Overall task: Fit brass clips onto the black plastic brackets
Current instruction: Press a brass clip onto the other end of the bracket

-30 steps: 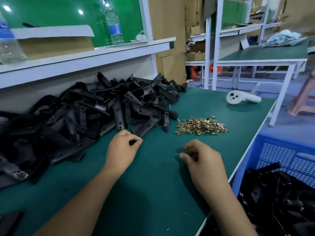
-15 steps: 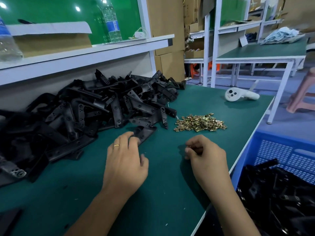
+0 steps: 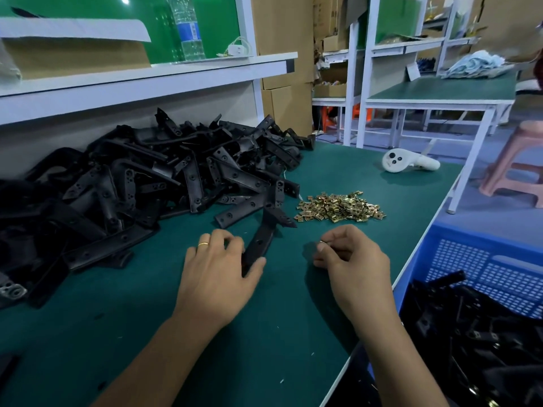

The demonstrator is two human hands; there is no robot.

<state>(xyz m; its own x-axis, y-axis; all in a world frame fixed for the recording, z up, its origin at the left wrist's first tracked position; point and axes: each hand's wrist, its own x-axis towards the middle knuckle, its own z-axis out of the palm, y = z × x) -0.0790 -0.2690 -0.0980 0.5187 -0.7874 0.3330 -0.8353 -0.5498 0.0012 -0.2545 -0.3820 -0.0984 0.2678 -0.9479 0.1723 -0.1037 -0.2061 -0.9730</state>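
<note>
A big heap of black plastic brackets (image 3: 152, 183) covers the left half of the green table (image 3: 264, 333). To its right lies a small pile of brass clips (image 3: 340, 207). My left hand (image 3: 217, 277) grips one black bracket (image 3: 261, 239) by its near end, between thumb and fingers, with the far end pointing toward the heap. My right hand (image 3: 349, 265) is curled in front of the clip pile and pinches a small brass clip (image 3: 322, 243) at its fingertips. The two hands are a short gap apart.
A blue crate (image 3: 487, 277) with black brackets in it stands below the table's right edge. A white controller (image 3: 408, 163) lies at the far right of the table. A shelf with a water bottle (image 3: 188, 27) runs behind the heap. A pink stool (image 3: 520, 160) stands beyond.
My left hand has pulled one bracket out of the heap toward me and now grips it. My right hand has lifted slightly, keeping its pinch on the clip.
</note>
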